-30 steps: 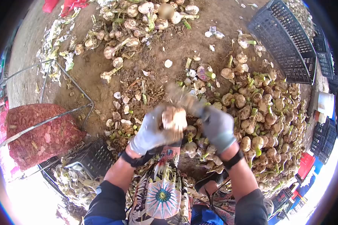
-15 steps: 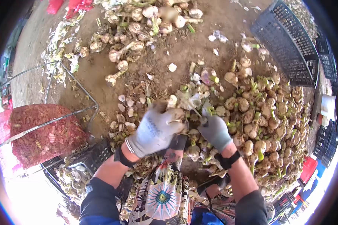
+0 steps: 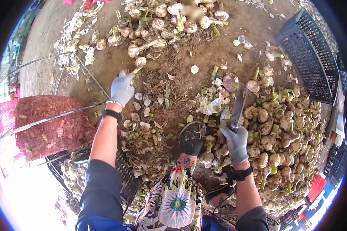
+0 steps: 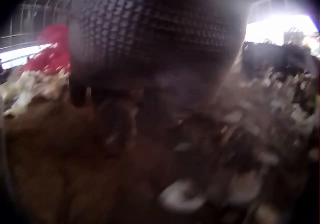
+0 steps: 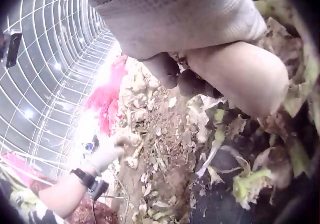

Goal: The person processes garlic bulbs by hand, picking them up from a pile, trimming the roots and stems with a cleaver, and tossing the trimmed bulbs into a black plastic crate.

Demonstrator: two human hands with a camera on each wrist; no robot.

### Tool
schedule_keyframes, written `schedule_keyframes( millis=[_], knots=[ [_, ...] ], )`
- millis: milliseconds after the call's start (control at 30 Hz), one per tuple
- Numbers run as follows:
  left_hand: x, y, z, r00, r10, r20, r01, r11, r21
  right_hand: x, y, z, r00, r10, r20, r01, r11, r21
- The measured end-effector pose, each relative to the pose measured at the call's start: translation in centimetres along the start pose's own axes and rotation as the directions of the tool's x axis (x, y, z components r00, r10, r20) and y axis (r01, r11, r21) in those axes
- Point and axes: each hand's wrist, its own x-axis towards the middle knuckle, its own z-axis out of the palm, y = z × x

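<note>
My left hand (image 3: 122, 89), in a pale glove, reaches forward to the ground on the left. Its fingers curl round a dirty garlic bulb (image 3: 131, 80), mostly hidden by the hand. A second garlic bulb (image 3: 140, 61) lies just beyond. In the left wrist view the gloved fingers (image 4: 115, 119) point down and are dark and blurred. My gloved right hand (image 3: 235, 140) grips a knife (image 3: 239, 106) with its broad blade pointing forward, beside the large garlic heap (image 3: 285, 134). In the right wrist view the left hand (image 5: 106, 153) shows in the distance.
More garlic with stems (image 3: 165, 23) lies at the back. Peeled skins and cut stems (image 3: 150, 142) litter the soil before a shoe (image 3: 192, 138). A red mesh sack (image 3: 52, 125) stands left behind a metal rod frame (image 3: 65, 119); black crates (image 3: 310, 54) stand right.
My left hand has left the spot beside the right hand, where it held garlic, and moved forward and left to a bulb on the ground. The right hand's knife now points forward. The head view has shifted.
</note>
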Motion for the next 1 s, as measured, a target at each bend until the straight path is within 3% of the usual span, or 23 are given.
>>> schedule_keyframes(
  millis=[33,67,100,167,233,300,333,367,433,467,500,567,633,667,700,733,800,867,900,933,967,1000],
  knots=[
    [-1.3,3.1,-1.6,0.985,-0.13,0.11,0.142,0.983,-0.113,-0.4,-0.3,0.7,0.999,-0.037,0.023,0.037,0.999,-0.021],
    [-2.6,4.4,-0.8,0.987,-0.116,0.108,0.151,0.898,-0.413,-1.8,-3.2,2.0,0.992,0.101,0.07,-0.109,0.988,0.113],
    [-3.8,5.7,0.1,0.99,-0.101,0.103,0.144,0.724,-0.675,-1.5,-2.4,2.5,0.994,0.006,0.111,-0.013,0.998,0.063],
    [-6.1,10.3,-1.2,0.934,0.007,0.358,0.317,0.449,-0.835,-1.2,-2.4,4.8,0.985,-0.076,0.153,0.053,0.987,0.151],
    [-8.1,14.3,-2.1,0.974,0.153,0.169,0.092,0.415,-0.905,-2.0,-4.7,6.0,0.972,-0.067,0.226,0.029,0.985,0.169],
    [-9.8,16.6,-2.6,0.965,0.237,0.115,-0.036,0.553,-0.833,-1.8,-4.9,6.4,0.963,-0.137,0.232,0.096,0.979,0.18],
    [-10.4,17.2,-3.4,0.94,0.204,0.274,0.14,0.504,-0.852,-1.6,-5.0,6.3,0.963,-0.14,0.231,0.086,0.97,0.227],
    [-10.8,17.1,-2.8,0.94,0.205,0.273,0.139,0.501,-0.854,-1.7,-5.3,6.4,0.962,-0.144,0.232,0.076,0.958,0.277],
    [-11.2,16.7,-1.5,0.971,0.233,0.048,-0.117,0.642,-0.757,-1.9,-5.4,6.3,0.963,-0.146,0.228,0.055,0.93,0.363],
    [-11.5,17.0,-1.5,0.976,0.191,0.104,-0.023,0.567,-0.823,-1.7,-4.9,6.4,0.962,-0.136,0.238,0.05,0.941,0.334],
    [-11.6,17.1,-1.7,0.976,0.192,0.104,-0.024,0.57,-0.821,-1.6,-4.6,6.5,0.96,-0.126,0.248,0.045,0.951,0.307],
    [-11.9,17.4,-2.2,0.99,0.116,-0.081,-0.142,0.813,-0.564,-2.1,-5.4,7.0,0.971,-0.053,0.234,-0.014,0.961,0.277],
    [-11.6,17.3,-2.1,0.993,0.115,-0.031,-0.114,0.853,-0.51,-1.9,-5.0,7.3,0.976,-0.072,0.203,-0.019,0.911,0.412],
    [-11.4,17.0,-1.0,0.987,0.15,0.064,-0.033,0.573,-0.819,-1.7,-4.7,7.2,0.976,-0.049,0.213,-0.048,0.902,0.429],
    [-11.4,16.9,-0.4,0.967,0.218,0.134,0.091,0.199,-0.976,-1.8,-4.8,7.2,0.975,-0.051,0.216,-0.048,0.903,0.427],
    [-11.6,17.4,-1.0,0.949,0.197,0.246,0.242,0.046,-0.969,-1.9,-4.9,7.1,0.972,-0.068,0.227,-0.033,0.91,0.414],
    [-11.5,17.3,-1.1,0.933,0.196,0.301,0.306,0.005,-0.952,-2.0,-5.4,6.6,0.969,-0.083,0.234,-0.018,0.917,0.4],
    [-11.8,16.9,-0.9,0.911,0.194,0.365,0.378,-0.036,-0.925,-2.1,-6.1,5.5,0.963,-0.053,0.263,0.054,0.999,0.003],
    [-12.1,16.6,-0.5,0.918,0.173,0.357,0.38,-0.126,-0.916,-2.2,-6.0,5.1,0.963,-0.05,0.265,0.052,0.999,0.001],
    [-12.4,16.2,0.1,0.925,0.154,0.347,0.374,-0.215,-0.902,-2.4,-5.8,4.6,0.902,-0.334,0.274,0.418,0.836,-0.357],
    [-13.2,15.8,1.5,0.951,0.167,0.26,0.302,-0.331,-0.894,-2.7,-5.8,4.3,0.742,-0.55,0.384,0.646,0.433,-0.628],
    [-14.0,15.4,2.8,0.969,0.179,0.17,0.234,-0.445,-0.864,-3.0,-6.1,4.4,0.721,-0.531,0.446,0.655,0.311,-0.688]
  ],
)
